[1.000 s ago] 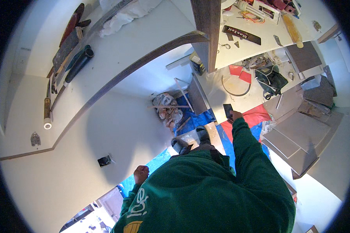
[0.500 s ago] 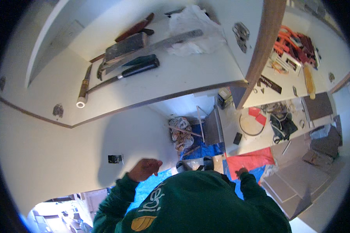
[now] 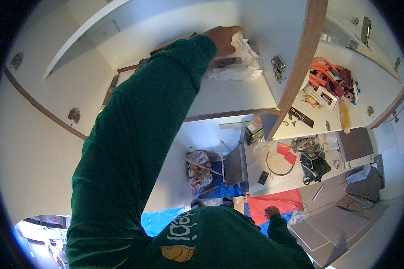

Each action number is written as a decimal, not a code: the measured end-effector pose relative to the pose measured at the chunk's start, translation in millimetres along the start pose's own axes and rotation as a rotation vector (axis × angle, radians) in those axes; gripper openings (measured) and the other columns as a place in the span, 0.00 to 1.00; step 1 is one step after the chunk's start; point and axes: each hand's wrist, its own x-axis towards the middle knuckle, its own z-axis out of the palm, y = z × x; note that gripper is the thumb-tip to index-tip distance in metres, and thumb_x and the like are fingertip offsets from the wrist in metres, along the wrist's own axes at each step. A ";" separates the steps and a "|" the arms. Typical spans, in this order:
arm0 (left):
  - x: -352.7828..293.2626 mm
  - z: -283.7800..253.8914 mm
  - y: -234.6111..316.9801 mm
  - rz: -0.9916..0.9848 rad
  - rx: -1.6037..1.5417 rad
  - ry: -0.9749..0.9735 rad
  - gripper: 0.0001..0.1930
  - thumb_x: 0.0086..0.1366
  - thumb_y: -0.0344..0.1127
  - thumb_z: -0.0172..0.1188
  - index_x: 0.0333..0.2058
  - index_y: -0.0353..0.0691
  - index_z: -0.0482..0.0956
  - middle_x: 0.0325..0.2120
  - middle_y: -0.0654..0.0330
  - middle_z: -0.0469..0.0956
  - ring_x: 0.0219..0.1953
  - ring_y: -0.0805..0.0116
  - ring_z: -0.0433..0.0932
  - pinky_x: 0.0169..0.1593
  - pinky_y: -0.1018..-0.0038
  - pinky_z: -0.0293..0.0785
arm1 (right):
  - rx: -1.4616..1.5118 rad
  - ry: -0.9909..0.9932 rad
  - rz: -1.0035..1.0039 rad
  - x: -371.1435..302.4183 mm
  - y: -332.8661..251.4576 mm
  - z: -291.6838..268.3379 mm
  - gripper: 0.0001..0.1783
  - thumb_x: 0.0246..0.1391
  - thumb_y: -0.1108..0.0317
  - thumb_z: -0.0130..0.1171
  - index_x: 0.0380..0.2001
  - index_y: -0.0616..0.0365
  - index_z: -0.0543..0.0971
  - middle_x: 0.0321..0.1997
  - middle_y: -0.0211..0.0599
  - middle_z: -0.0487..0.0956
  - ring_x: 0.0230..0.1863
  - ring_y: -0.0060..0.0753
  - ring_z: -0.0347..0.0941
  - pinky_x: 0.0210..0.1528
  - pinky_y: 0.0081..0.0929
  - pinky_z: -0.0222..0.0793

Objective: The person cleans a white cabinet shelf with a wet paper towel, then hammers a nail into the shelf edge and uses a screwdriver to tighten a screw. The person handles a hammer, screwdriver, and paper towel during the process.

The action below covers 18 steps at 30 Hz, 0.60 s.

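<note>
My left arm stretches up across the view into the white cabinet compartment (image 3: 238, 96). My left hand (image 3: 223, 39) is beside a crumpled white cloth or sheet (image 3: 244, 60) at the back; its fingers are blurred, and I cannot make out a grip. Just below the hand, the end of a dark flat bar (image 3: 226, 62) lies on the white material. A brown wooden piece (image 3: 173, 42) shows behind my sleeve, which covers most of the other tools there. Low beside my body, my right hand (image 3: 270, 211) hangs in front of a red sheet (image 3: 274, 204), fingers loosely apart and nothing in them.
To the right, a shelf carries orange hoses (image 3: 321, 71) and a yellowish bottle (image 3: 344, 116). Below it, a counter (image 3: 256, 179) holds a black bag (image 3: 315, 166), a curved strip and red pieces. A brown-edged divider (image 3: 298, 67) separates the compartments. Blue sheeting (image 3: 161, 219) covers the floor.
My left hand has gone up from waist height into the cabinet, to the white cloth or sheet. My right hand stays low by my side. The view has shifted slightly.
</note>
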 end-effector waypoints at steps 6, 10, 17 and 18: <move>20.6 -0.8 -18.8 -0.243 0.095 0.170 0.16 0.57 0.42 0.62 0.42 0.40 0.81 0.37 0.48 0.82 0.41 0.47 0.81 0.48 0.60 0.77 | -0.233 0.141 -0.011 -37.3 58.0 27.9 0.17 0.61 0.56 0.48 0.28 0.55 0.80 0.22 0.37 0.81 0.21 0.35 0.78 0.24 0.37 0.74; 9.0 -33.3 -27.5 -0.443 -0.165 0.386 0.16 0.60 0.42 0.61 0.42 0.40 0.80 0.36 0.52 0.83 0.35 0.53 0.83 0.43 0.63 0.79 | -0.048 0.119 0.312 -44.4 88.9 42.3 0.18 0.62 0.57 0.44 0.32 0.55 0.81 0.26 0.39 0.83 0.23 0.36 0.80 0.25 0.38 0.75; -38.6 -44.2 -17.0 -0.459 -1.275 0.678 0.16 0.68 0.40 0.50 0.47 0.35 0.74 0.45 0.55 0.78 0.47 0.57 0.78 0.53 0.61 0.76 | -0.031 -0.015 0.233 0.9 91.2 37.5 0.19 0.61 0.55 0.46 0.32 0.55 0.81 0.26 0.40 0.83 0.22 0.38 0.79 0.25 0.42 0.75; -51.8 -47.5 -13.2 -0.456 -1.373 0.665 0.16 0.68 0.40 0.48 0.47 0.36 0.74 0.47 0.55 0.76 0.50 0.56 0.76 0.56 0.58 0.73 | 0.045 -0.021 0.226 10.7 87.9 36.3 0.18 0.61 0.55 0.47 0.32 0.55 0.81 0.26 0.39 0.83 0.22 0.38 0.79 0.25 0.42 0.75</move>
